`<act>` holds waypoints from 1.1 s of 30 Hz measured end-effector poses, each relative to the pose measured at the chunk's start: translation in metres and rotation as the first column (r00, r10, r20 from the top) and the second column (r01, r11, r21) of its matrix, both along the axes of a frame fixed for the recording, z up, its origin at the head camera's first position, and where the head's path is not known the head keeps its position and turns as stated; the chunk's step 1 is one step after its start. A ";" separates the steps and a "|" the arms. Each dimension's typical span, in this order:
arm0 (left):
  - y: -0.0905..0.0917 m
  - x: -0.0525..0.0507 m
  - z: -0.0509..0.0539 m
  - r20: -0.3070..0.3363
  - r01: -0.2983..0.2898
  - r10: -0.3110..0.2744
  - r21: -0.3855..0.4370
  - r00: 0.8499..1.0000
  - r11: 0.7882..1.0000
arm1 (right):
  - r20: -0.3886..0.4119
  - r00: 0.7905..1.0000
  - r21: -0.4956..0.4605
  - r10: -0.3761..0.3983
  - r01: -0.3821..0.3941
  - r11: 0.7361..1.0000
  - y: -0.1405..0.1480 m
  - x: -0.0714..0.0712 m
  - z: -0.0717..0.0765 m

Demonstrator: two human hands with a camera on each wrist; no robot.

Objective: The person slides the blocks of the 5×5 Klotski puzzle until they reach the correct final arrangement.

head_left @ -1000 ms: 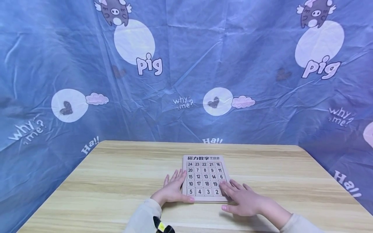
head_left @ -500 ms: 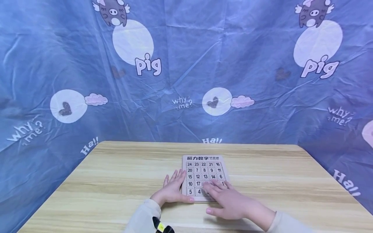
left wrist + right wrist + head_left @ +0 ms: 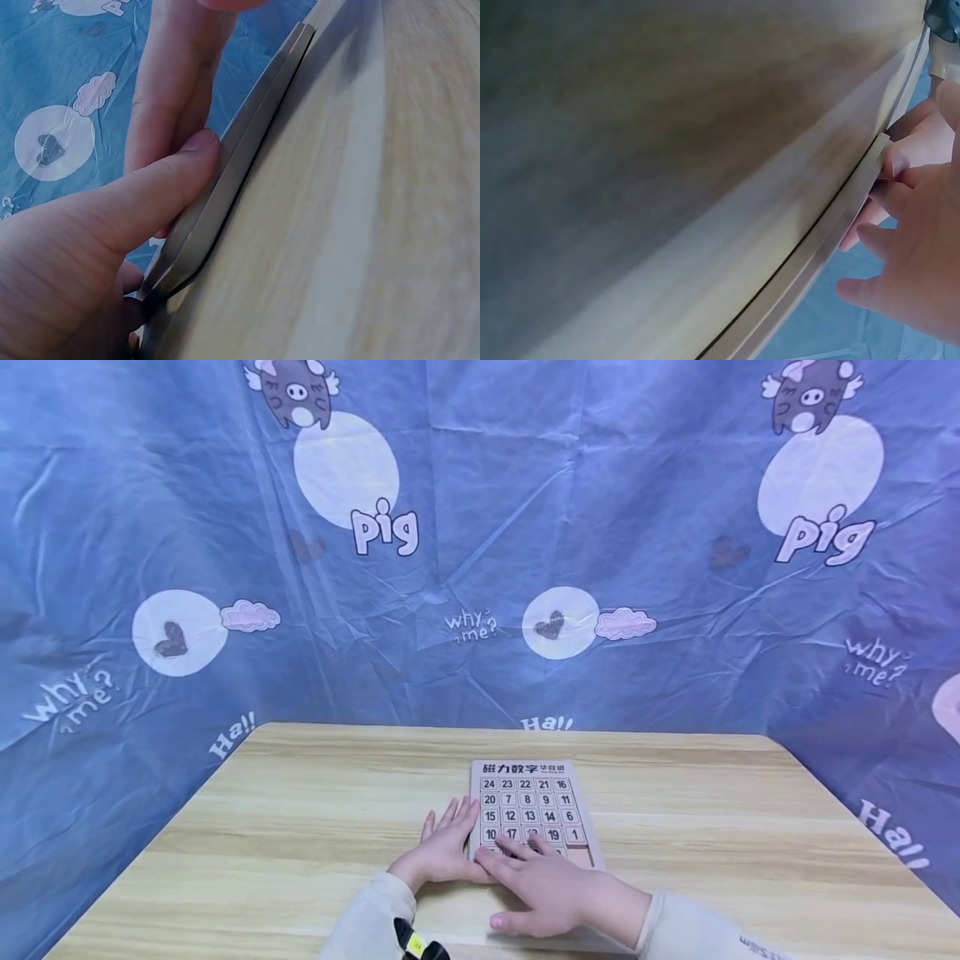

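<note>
Fingers [image 3: 500, 870] spread, right hand [image 3: 547, 893] touches tiles [image 3: 530, 816], left hand [image 3: 438, 856] the board's edge [image 3: 238, 161].

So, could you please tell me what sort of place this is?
Probably a makeshift indoor filming corner: blue pig-print cloth encloses the back and sides of a wood-grain table, where a number puzzle lies.

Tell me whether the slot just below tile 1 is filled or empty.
Empty: in the head view the slot shows plain tan, no numbered tile, while tile 1 sits just above.
</note>
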State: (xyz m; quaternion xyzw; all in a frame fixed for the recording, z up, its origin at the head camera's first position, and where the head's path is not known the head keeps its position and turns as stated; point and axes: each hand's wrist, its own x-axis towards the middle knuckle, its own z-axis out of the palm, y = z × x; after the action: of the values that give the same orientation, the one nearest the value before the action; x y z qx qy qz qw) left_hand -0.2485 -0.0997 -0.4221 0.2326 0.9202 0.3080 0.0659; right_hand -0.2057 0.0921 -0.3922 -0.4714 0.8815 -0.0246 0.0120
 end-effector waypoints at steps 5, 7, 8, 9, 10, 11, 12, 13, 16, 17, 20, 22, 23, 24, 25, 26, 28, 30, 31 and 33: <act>0.000 0.000 0.000 0.000 0.001 -0.001 -0.004 1.000 1.000 | -0.021 1.000 0.014 -0.011 0.012 1.000 0.004 0.002 0.000; 0.000 0.000 0.000 -0.001 0.003 -0.003 -0.009 1.000 1.000 | -0.014 1.000 0.015 -0.023 0.023 1.000 0.007 0.003 0.001; 0.000 0.000 0.000 -0.001 0.004 -0.004 -0.012 1.000 1.000 | -0.009 1.000 0.015 -0.027 0.028 1.000 0.009 0.004 0.001; 0.000 0.000 0.000 -0.001 0.005 -0.005 -0.014 1.000 1.000 | -0.006 1.000 0.013 -0.031 0.031 0.999 0.011 0.004 0.001; -0.001 0.000 0.000 0.000 0.006 -0.006 -0.014 1.000 1.000 | -0.003 0.999 0.011 -0.033 0.033 0.999 0.012 0.004 0.001; -0.001 0.001 0.000 0.001 0.006 -0.006 -0.012 1.000 1.000 | -0.003 0.999 0.011 -0.035 0.035 0.999 0.014 0.005 0.001; -0.001 0.001 0.000 0.004 0.005 -0.005 -0.011 1.000 1.000 | -0.004 0.999 0.010 -0.037 0.037 0.999 0.015 0.005 0.001; -0.001 0.001 0.000 0.005 0.005 -0.005 -0.010 1.000 1.000 | -0.006 0.999 0.008 -0.037 0.037 0.999 0.017 0.005 0.001; 0.000 0.002 0.001 0.012 0.005 -0.005 -0.002 1.000 1.000 | -0.025 0.999 0.005 -0.036 0.036 0.999 0.020 0.006 0.000; 0.000 0.002 0.001 0.013 0.005 -0.004 -0.002 1.000 1.000 | -0.031 0.999 0.003 -0.037 0.037 0.999 0.021 0.006 0.000; 0.000 0.002 0.001 0.018 0.005 -0.005 0.002 1.000 1.000 | -0.046 0.998 -0.004 -0.036 0.036 0.999 0.023 0.007 0.000; 0.000 0.002 0.002 0.020 0.003 -0.003 0.001 1.000 1.000 | -0.046 0.998 -0.010 -0.035 0.034 0.999 0.024 0.007 0.000; 0.000 0.002 0.002 0.020 0.003 -0.003 0.001 1.000 1.000 | -0.043 0.998 -0.013 -0.036 0.035 0.999 0.024 0.008 0.001; 0.000 0.002 0.002 0.020 0.004 -0.004 0.000 1.000 1.000 | -0.035 0.999 -0.018 -0.037 0.036 0.999 0.023 0.007 0.001; 0.000 0.002 0.002 0.020 0.004 -0.003 -0.003 1.000 1.000 | -0.023 0.999 -0.025 -0.039 0.039 0.999 0.023 0.007 0.002; 0.000 0.002 0.002 0.019 0.004 -0.004 -0.006 1.000 1.000 | -0.005 0.999 -0.032 -0.044 0.044 0.999 0.022 0.006 0.002; 0.000 0.002 0.002 0.018 0.004 -0.003 -0.012 1.000 1.000 | 0.029 0.998 -0.047 -0.062 0.063 0.997 0.021 0.003 0.005; 0.000 0.002 0.002 0.017 0.004 -0.004 -0.013 1.000 1.000 | 0.069 0.993 -0.063 -0.092 0.096 0.993 0.018 -0.002 0.007; 0.000 0.002 0.002 0.017 0.005 -0.004 -0.014 1.000 1.000 | 0.087 0.990 -0.066 -0.111 0.117 0.991 0.016 -0.005 0.008; 0.000 0.003 0.003 0.015 0.006 -0.006 -0.018 1.000 1.000 | 0.107 0.982 -0.068 -0.155 0.162 0.984 0.013 -0.012 0.010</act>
State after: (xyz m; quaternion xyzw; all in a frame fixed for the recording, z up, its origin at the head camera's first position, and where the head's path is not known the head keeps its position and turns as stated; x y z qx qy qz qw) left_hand -0.2460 -0.0997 -0.4191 0.2323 0.9217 0.3013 0.0757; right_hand -0.2181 0.1050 -0.3822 -0.3979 0.9129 -0.0829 0.0368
